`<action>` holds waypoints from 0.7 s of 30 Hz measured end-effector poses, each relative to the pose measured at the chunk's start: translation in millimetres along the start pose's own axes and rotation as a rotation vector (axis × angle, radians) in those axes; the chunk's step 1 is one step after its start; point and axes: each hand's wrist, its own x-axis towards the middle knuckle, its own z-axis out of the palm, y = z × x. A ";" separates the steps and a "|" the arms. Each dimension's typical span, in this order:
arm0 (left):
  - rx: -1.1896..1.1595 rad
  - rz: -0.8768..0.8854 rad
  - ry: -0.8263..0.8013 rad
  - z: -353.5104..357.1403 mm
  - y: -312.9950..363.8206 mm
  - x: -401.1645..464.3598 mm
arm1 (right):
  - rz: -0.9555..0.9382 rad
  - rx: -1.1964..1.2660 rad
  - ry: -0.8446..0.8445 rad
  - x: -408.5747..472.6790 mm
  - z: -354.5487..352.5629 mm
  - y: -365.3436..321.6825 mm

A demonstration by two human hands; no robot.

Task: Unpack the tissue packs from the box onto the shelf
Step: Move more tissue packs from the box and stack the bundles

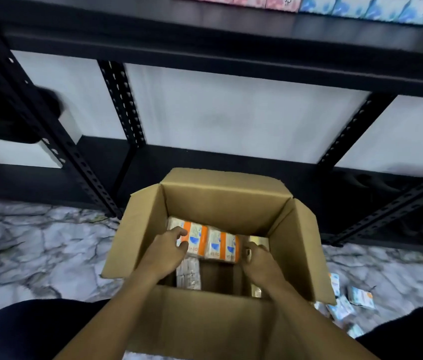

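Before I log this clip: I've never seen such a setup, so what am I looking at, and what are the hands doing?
There is no machine; one camera on a person's head looks down at their bare hands. Both reach into an open cardboard box on a marbled floor. The left hand grips the left end of orange-striped tissue packs; the right hand curls at their right end. Loose small packs lie right of the box. The black shelf above holds pink and blue packs.

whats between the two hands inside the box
In the head view, the orange-banded tissue packs lie side by side between the left hand and the right hand, inside the open cardboard box. The left hand grips the left end; the right hand's grip is unclear.
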 end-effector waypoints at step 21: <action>1.028 0.168 -0.204 82.2 -45.4 122.6 | 0.544 0.096 -0.132 115.0 62.2 64.2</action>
